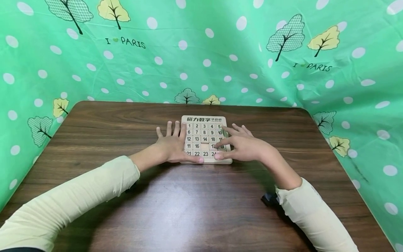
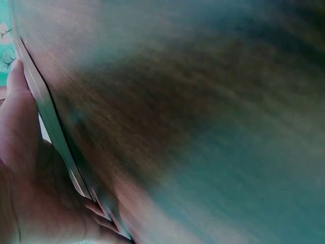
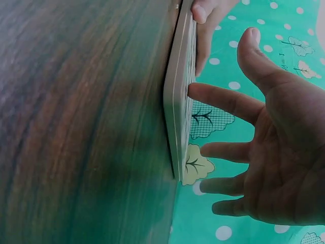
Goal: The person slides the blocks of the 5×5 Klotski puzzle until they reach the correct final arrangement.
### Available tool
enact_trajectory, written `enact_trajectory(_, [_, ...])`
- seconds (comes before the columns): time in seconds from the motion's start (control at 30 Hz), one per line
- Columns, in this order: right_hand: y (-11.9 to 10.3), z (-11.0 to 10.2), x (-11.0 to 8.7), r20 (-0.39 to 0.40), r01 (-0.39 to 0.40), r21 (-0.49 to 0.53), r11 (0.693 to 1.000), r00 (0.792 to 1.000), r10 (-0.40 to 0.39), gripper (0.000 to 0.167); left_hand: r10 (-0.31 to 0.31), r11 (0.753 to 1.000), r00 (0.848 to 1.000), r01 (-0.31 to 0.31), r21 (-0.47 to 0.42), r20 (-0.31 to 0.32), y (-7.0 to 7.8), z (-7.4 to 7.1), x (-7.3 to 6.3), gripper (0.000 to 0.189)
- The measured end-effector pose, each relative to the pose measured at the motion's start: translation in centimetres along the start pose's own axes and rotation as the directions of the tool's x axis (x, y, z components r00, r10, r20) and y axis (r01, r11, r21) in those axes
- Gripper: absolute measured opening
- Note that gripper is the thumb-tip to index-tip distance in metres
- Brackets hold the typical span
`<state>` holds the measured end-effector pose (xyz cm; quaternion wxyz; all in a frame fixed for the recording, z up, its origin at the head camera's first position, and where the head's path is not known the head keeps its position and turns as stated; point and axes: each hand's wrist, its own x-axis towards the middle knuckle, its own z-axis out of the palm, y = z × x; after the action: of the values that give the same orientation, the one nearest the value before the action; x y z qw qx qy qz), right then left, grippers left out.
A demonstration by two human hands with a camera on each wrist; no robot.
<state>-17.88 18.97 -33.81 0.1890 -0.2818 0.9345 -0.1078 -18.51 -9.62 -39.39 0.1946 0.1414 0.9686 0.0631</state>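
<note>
A pale number sliding puzzle [image 1: 207, 121] with Chinese lettering along its top lies flat on the table. Its fourth row has a bare gap [image 1: 205, 147] between tile 16 and tile 17 [image 1: 213, 146]. My left hand [image 1: 172, 144] rests spread along the puzzle's left side, thumb stretched over the near edge; the left wrist view shows its palm [image 2: 35, 203] beside the rim. From the right, my right hand [image 1: 245, 146] reaches over the board with an extended fingertip on tile 17. In the right wrist view its index finger [image 3: 226, 101] touches the puzzle's face, other fingers stretched out apart.
The dark wood-grain table [image 1: 176, 210] extends around the puzzle. Behind and beside it hangs a green polka-dot cloth [image 1: 207, 49] with printed trees. A dark object [image 1: 270, 200] shows under the right cuff.
</note>
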Motion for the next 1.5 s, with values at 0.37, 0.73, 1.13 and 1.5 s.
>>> enact_trajectory(0.37, [-1.1,0.2,0.2,0.025,-0.002,-0.005,1.0,1.0,0.002,0.057,0.006,1.0,1.0,-0.006,0.011,-0.014,-0.3,-0.1,0.1,0.166])
enact_trajectory(0.73, [-2.3,0.8,0.7,0.027,0.025,-0.016,1.0,0.999,-0.024,0.061,0.009,1.0,1.0,-0.008,0.009,-0.017,-0.2,0.1,0.1,0.164])
enact_trajectory(1.13, [-0.3,0.8,1.1,-0.038,-0.009,-0.005,1.0,0.999,0.008,0.068,0.011,1.0,1.0,-0.011,0.011,-0.015,-0.1,0.2,0.0,0.166])
enact_trajectory(1.5, [-0.3,0.7,0.7,0.02,-0.053,-0.043,0.998,0.998,0.054,0.073,0.011,1.0,1.0,-0.01,0.016,-0.021,0.0,0.0,0.0,0.166])
